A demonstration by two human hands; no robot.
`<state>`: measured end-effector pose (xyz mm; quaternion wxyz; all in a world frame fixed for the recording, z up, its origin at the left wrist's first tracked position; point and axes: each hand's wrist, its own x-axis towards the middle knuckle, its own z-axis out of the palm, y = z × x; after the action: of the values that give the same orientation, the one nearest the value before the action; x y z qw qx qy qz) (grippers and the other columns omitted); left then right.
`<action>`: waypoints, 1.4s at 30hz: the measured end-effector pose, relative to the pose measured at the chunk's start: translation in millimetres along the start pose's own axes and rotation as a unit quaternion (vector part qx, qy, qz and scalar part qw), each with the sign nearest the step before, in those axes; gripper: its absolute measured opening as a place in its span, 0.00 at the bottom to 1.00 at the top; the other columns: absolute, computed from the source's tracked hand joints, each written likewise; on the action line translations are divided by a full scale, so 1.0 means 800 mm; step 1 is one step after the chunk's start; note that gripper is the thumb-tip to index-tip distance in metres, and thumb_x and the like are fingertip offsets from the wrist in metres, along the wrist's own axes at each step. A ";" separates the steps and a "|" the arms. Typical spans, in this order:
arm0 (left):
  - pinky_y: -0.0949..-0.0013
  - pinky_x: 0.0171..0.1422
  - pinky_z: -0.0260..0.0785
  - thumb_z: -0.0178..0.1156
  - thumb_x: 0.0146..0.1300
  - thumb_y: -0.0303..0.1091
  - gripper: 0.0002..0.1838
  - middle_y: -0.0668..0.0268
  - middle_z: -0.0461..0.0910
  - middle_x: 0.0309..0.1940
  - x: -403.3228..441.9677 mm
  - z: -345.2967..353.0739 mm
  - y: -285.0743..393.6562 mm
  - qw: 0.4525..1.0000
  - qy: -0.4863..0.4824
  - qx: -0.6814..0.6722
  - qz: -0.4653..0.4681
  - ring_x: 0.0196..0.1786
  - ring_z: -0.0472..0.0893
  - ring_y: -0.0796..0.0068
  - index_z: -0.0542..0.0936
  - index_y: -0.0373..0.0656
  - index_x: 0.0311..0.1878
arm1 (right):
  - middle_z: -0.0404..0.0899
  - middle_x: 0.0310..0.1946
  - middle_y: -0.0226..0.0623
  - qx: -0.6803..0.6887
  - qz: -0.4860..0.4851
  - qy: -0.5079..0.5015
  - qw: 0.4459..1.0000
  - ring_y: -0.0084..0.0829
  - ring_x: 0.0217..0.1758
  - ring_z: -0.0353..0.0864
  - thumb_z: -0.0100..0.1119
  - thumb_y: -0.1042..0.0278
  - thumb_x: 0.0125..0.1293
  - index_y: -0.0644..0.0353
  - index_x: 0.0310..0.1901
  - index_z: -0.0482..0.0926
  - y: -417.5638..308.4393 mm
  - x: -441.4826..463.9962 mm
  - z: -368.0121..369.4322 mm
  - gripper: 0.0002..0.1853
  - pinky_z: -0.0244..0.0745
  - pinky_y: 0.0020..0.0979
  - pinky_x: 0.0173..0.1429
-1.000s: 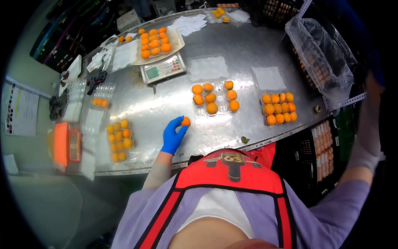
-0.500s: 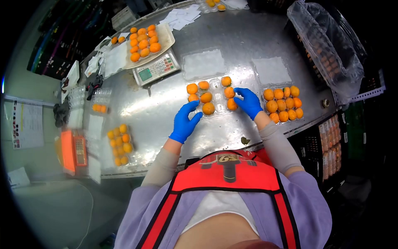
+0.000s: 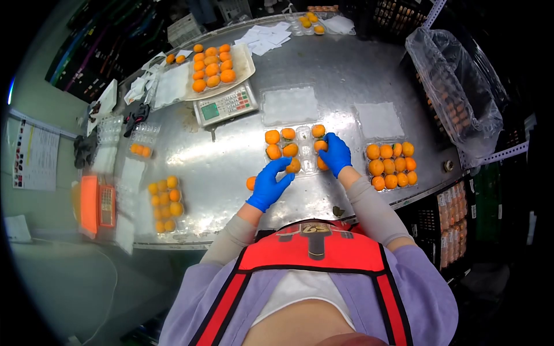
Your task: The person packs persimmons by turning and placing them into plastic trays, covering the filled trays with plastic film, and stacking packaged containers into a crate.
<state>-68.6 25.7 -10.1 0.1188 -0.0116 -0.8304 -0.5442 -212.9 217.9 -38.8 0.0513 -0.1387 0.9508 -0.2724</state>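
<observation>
My blue-gloved left hand (image 3: 271, 183) is at the near left corner of a clear plastic fruit tray (image 3: 304, 151). Its thumb and forefinger are apart, beside a near orange (image 3: 295, 166) that they partly cover. Just left of this hand, a loose orange (image 3: 251, 183) lies on the table. At the tray's right column, my blue-gloved right hand (image 3: 336, 154) has its fingers and thumb closed round the middle orange (image 3: 320, 146). More oranges fill the left columns, while the column between shows bare cups. The tray's lid (image 3: 289, 105) lies folded back behind it.
A filled tray of oranges (image 3: 391, 167) sits to the right, its lid (image 3: 379, 119) open. Behind left stands a scale (image 3: 227, 105) bearing another filled tray. Further oranges (image 3: 166, 203) and an orange-coloured device (image 3: 90, 205) are at left. A plastic-lined crate (image 3: 456, 95) stands right.
Both hands have moved inward: the left towards the near orange, the right onto the middle orange of the right column. The loose orange beside my left hand has come into view. The camera has tilted slightly.
</observation>
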 end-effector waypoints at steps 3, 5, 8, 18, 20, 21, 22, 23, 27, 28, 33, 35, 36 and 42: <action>0.67 0.57 0.70 0.66 0.55 0.33 0.24 0.61 0.78 0.50 -0.002 0.001 0.002 1.000 0.000 0.003 -0.001 0.51 0.78 0.67 0.74 0.40 0.55 | 0.78 0.42 0.42 0.044 0.021 -0.003 0.999 0.45 0.44 0.78 0.63 0.60 0.51 0.53 0.46 0.73 -0.008 -0.003 -0.011 0.19 0.73 0.41 0.49; 0.67 0.57 0.69 0.67 0.55 0.33 0.24 0.63 0.78 0.50 0.000 0.000 0.006 1.000 0.008 0.013 0.003 0.51 0.78 0.69 0.74 0.40 0.55 | 0.79 0.43 0.41 0.086 0.015 0.043 0.995 0.42 0.43 0.79 0.64 0.60 0.52 0.53 0.47 0.73 -0.010 -0.009 -0.016 0.20 0.73 0.38 0.49; 0.67 0.57 0.69 0.65 0.57 0.33 0.26 0.65 0.76 0.53 0.008 0.001 0.014 0.995 0.001 -0.078 -0.061 0.51 0.77 0.71 0.71 0.42 0.59 | 0.78 0.43 0.38 0.222 -0.036 0.071 0.972 0.37 0.43 0.79 0.66 0.62 0.51 0.55 0.50 0.73 -0.038 -0.027 -0.038 0.23 0.73 0.34 0.49; 0.68 0.60 0.68 0.56 0.64 0.41 0.31 0.65 0.71 0.56 0.050 0.002 0.102 0.823 -0.056 -0.533 -0.185 0.55 0.74 0.72 0.60 0.46 0.68 | 0.78 0.43 0.38 0.216 -0.303 0.230 0.899 0.38 0.44 0.77 0.66 0.71 0.50 0.58 0.54 0.73 -0.142 -0.082 -0.115 0.27 0.72 0.34 0.49; 0.67 0.61 0.67 0.56 0.63 0.39 0.31 0.65 0.70 0.57 0.055 -0.006 0.111 0.824 -0.052 -0.540 -0.164 0.56 0.73 0.71 0.59 0.46 0.69 | 0.78 0.46 0.38 0.235 -0.320 0.226 0.889 0.39 0.44 0.77 0.67 0.71 0.50 0.58 0.58 0.71 -0.149 -0.088 -0.131 0.31 0.71 0.35 0.49; 0.66 0.62 0.67 0.56 0.63 0.37 0.32 0.64 0.69 0.58 0.055 -0.010 0.119 0.824 -0.050 -0.547 -0.139 0.58 0.72 0.70 0.59 0.46 0.69 | 0.77 0.48 0.39 0.267 -0.312 0.215 0.886 0.37 0.46 0.77 0.67 0.71 0.50 0.59 0.59 0.70 -0.149 -0.091 -0.136 0.32 0.71 0.34 0.51; 0.66 0.62 0.67 0.56 0.63 0.37 0.32 0.64 0.69 0.58 0.054 -0.014 0.127 0.824 -0.047 -0.546 -0.143 0.58 0.72 0.70 0.59 0.46 0.69 | 0.76 0.51 0.40 0.297 -0.304 0.203 0.882 0.36 0.47 0.77 0.67 0.71 0.50 0.60 0.60 0.69 -0.148 -0.094 -0.141 0.33 0.70 0.33 0.52; 0.65 0.63 0.66 0.57 0.62 0.35 0.33 0.64 0.67 0.60 0.054 -0.018 0.138 0.839 -0.036 -0.532 -0.106 0.59 0.71 0.69 0.58 0.46 0.69 | 0.72 0.57 0.40 0.345 -0.296 0.182 0.872 0.32 0.51 0.75 0.67 0.71 0.52 0.62 0.62 0.67 -0.146 -0.098 -0.147 0.33 0.69 0.31 0.56; 0.64 0.66 0.63 0.62 0.56 0.31 0.37 0.62 0.63 0.63 0.053 -0.028 0.170 0.889 0.003 -0.457 -0.016 0.63 0.68 0.66 0.59 0.43 0.68 | 0.70 0.60 0.37 0.463 -0.240 0.142 0.841 0.25 0.53 0.73 0.62 0.76 0.57 0.63 0.62 0.66 -0.145 -0.106 -0.168 0.29 0.68 0.29 0.58; 0.63 0.66 0.62 0.65 0.54 0.34 0.38 0.62 0.64 0.62 0.053 -0.028 0.172 0.909 0.021 -0.415 0.023 0.63 0.68 0.65 0.60 0.41 0.67 | 0.70 0.60 0.36 0.499 -0.215 0.108 0.832 0.24 0.52 0.73 0.60 0.76 0.58 0.63 0.62 0.66 -0.144 -0.107 -0.172 0.28 0.68 0.28 0.59; 0.63 0.67 0.62 0.65 0.51 0.26 0.36 0.61 0.64 0.63 0.049 -0.034 0.179 0.910 0.003 -0.414 0.006 0.64 0.68 0.65 0.61 0.41 0.64 | 0.71 0.58 0.34 0.539 -0.185 0.049 0.820 0.21 0.51 0.73 0.57 0.76 0.61 0.62 0.62 0.67 -0.147 -0.112 -0.177 0.26 0.67 0.25 0.59; 0.64 0.67 0.62 0.64 0.51 0.21 0.35 0.61 0.64 0.64 0.050 -0.035 0.177 0.914 -0.002 -0.405 0.012 0.64 0.68 0.66 0.62 0.42 0.64 | 0.71 0.58 0.33 0.555 -0.181 0.036 0.811 0.20 0.51 0.73 0.56 0.75 0.62 0.61 0.62 0.67 -0.150 -0.111 -0.177 0.25 0.67 0.24 0.58; 0.65 0.66 0.63 0.64 0.51 0.22 0.35 0.60 0.65 0.63 0.052 -0.036 0.174 0.938 0.010 -0.345 0.039 0.63 0.68 0.66 0.63 0.42 0.63 | 0.71 0.58 0.33 0.556 -0.178 0.034 0.811 0.20 0.51 0.73 0.56 0.75 0.62 0.61 0.62 0.67 -0.150 -0.109 -0.175 0.25 0.67 0.24 0.58; 0.67 0.61 0.66 0.65 0.48 0.23 0.31 0.58 0.70 0.59 0.058 -0.042 0.175 0.978 0.053 -0.139 0.147 0.58 0.73 0.66 0.68 0.42 0.58 | 0.73 0.52 0.34 0.562 -0.168 -0.029 0.809 0.22 0.52 0.72 0.57 0.74 0.62 0.59 0.64 0.64 -0.154 -0.100 -0.173 0.27 0.66 0.26 0.58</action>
<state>-86.3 47.4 138.8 0.2391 -0.1214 -0.7281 -0.6308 -131.3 210.7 145.3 0.1017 -0.2515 0.5911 -0.7596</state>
